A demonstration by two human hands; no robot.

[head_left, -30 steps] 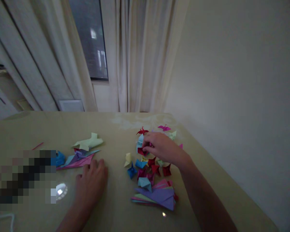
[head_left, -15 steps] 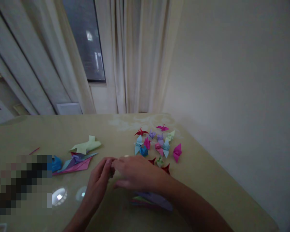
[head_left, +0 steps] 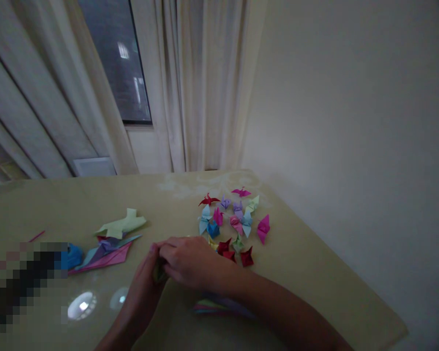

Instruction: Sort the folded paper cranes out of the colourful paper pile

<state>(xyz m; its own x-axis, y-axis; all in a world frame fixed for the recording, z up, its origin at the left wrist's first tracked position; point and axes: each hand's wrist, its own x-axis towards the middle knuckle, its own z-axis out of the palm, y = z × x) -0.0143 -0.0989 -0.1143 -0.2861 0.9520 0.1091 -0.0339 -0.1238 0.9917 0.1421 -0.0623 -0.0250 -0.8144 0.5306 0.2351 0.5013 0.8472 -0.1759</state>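
My left hand (head_left: 142, 287) and my right hand (head_left: 185, 261) meet near the table's middle, fingers pinched together round a small pale yellow-green folded paper (head_left: 157, 272), mostly hidden between them. Just right of my right hand lies a cluster of small origami figures (head_left: 234, 222) in red, pink, blue, purple and green. Under my right forearm a stack of coloured paper sheets (head_left: 214, 307) peeks out.
The beige table (head_left: 314, 273) ends at the right near a plain wall. At the left lie a pale green folded paper (head_left: 120, 225) and pink, purple and blue folded sheets (head_left: 106, 251). Curtains and a dark window stand behind.
My right hand left the origami cluster and came back toward me. My left hand lifted off the table and both closed together on a small folded paper.
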